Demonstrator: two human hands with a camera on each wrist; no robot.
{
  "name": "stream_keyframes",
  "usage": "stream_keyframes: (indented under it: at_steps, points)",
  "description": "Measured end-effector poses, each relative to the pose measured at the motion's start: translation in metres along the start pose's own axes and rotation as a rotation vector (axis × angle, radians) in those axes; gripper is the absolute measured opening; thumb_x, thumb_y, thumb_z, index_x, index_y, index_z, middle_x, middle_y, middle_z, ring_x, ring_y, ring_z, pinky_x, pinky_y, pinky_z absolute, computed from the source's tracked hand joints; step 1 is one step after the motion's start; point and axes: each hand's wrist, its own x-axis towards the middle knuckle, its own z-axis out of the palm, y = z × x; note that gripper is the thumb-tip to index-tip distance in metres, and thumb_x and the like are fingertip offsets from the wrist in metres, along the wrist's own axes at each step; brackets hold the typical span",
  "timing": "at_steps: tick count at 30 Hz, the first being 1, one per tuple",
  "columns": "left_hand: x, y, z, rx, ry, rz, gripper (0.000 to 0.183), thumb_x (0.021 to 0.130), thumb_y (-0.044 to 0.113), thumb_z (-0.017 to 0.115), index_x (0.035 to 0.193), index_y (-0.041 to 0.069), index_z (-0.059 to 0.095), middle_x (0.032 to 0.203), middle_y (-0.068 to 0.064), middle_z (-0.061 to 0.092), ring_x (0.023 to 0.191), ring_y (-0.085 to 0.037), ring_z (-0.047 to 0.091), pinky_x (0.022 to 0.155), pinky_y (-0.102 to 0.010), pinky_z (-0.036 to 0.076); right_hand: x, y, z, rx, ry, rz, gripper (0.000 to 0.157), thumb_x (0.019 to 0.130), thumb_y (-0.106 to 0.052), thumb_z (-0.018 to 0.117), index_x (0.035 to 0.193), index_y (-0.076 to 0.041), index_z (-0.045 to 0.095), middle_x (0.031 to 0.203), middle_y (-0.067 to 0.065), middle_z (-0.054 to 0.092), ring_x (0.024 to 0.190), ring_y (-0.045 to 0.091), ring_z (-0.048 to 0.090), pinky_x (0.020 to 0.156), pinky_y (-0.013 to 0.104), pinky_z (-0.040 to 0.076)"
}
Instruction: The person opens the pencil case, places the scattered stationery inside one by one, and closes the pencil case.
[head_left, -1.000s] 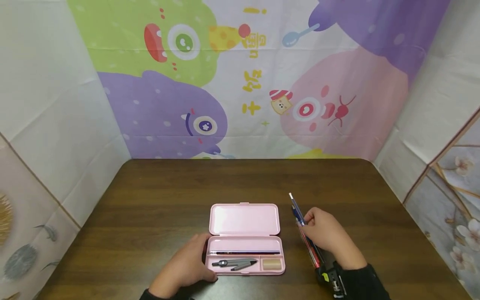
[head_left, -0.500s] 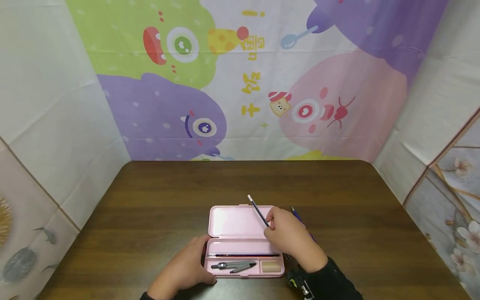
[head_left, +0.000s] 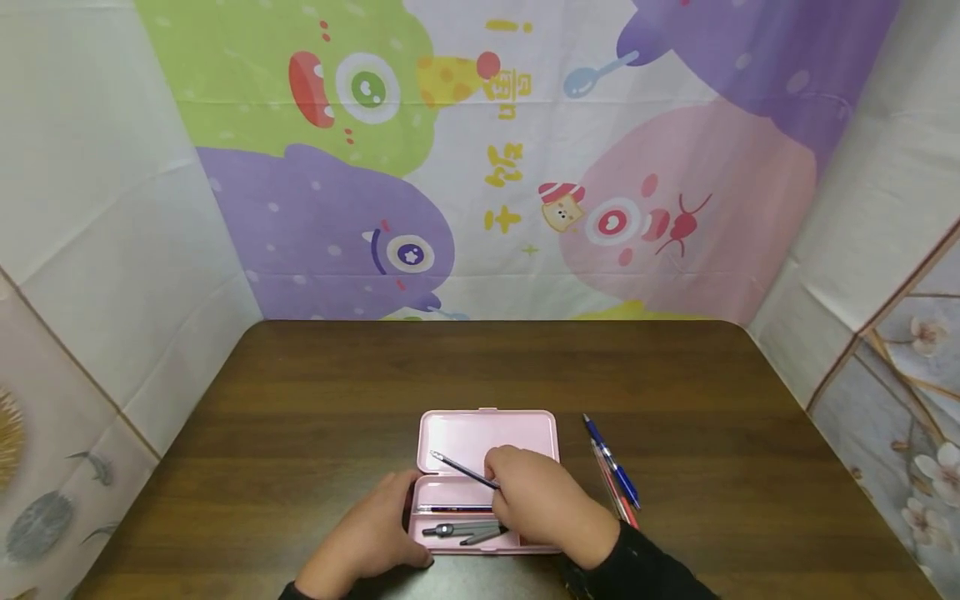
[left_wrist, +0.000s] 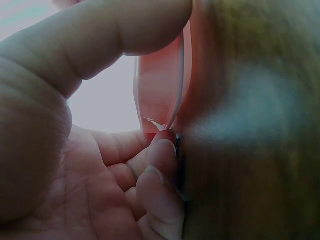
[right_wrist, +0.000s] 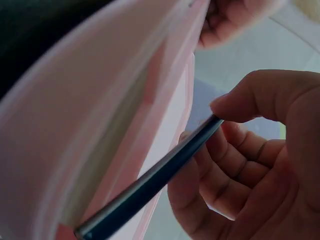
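An open pink pencil case (head_left: 487, 425) lies on the table with its lid folded back. My left hand (head_left: 375, 521) grips its left end, thumb at the front corner and fingers along the side. Over the tray, my right hand (head_left: 543, 504) pinches a dark blue pencil (head_left: 461, 468), whose pale end points to the upper left. Inside the rear compartment lies another slim dark pencil (head_left: 457, 508). A grey drawing compass (head_left: 453, 530) is in the front compartment, partly covered by my right hand. The tan block (right_wrist: 100, 170) shows in the right wrist view but is hidden in the head view.
Right of the case, a blue pen (head_left: 615, 467) and red pencil-like sticks (head_left: 618, 500) lie slanted on the brown wooden table (head_left: 337, 375). A cartoon-printed cloth (head_left: 487, 275) hangs behind the table's far edge.
My right hand has taken the dark blue pencil from the group at the right and carried it left over the case, tilting it flatter. The left hand stays on the case.
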Motion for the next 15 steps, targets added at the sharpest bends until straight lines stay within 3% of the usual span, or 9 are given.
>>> stream_keyframes:
  at_steps: [6, 15]
  points:
    - [0.0010, 0.0007, -0.0001, 0.003, -0.006, 0.001, 0.090, 0.046, 0.026, 0.091, 0.126, 0.008, 0.053, 0.105, -0.004, 0.055, 0.087, -0.019, 0.054, 0.076, -0.043, 0.047, 0.0031, -0.0034, 0.0010, -0.196, -0.033, -0.142, 0.011, 0.084, -0.019, 0.067, 0.088, -0.016, 0.057, 0.078, -0.007, 0.054, 0.069, 0.009, 0.054, 0.061, 0.031, 0.049]
    - [0.0009, -0.0008, 0.0003, -0.002, -0.009, 0.005, 0.088, 0.047, 0.026, 0.090, 0.124, 0.008, 0.053, 0.105, -0.004, 0.055, 0.087, -0.019, 0.054, 0.076, -0.043, 0.047, 0.0077, -0.0022, 0.0097, -0.355, -0.178, -0.211, 0.023, 0.083, -0.026, 0.073, 0.101, -0.015, 0.063, 0.087, -0.004, 0.060, 0.078, 0.011, 0.060, 0.066, 0.033, 0.053]
